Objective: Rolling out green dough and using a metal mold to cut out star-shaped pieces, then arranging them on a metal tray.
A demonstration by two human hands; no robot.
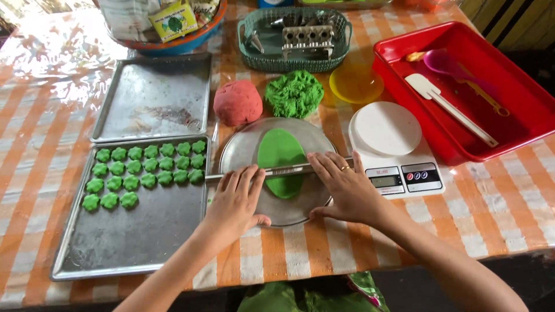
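On orange-and-white checked, plastic-covered tablecloth (289, 254): left hand (234, 199) and right hand (347, 188), fingers flat, are pressing one slim metal rolling rod (283, 170) across one flattened green dough oval (281, 162) lying on round steel plate (243, 153). Two grey baking trays (144, 231); one is carrying twenty-three green flower-shaped cookies (144, 170).

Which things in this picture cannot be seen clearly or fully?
All in the head view:
- Metal rod: both ends are covered by the left hand and right hand.
- Green dough: the rod crosses it, hiding a strip.
- Bowl at the top: cut off by the picture edge.
- Scale: its display is too small to read.
- Basket: the metal pieces inside are too small to identify.
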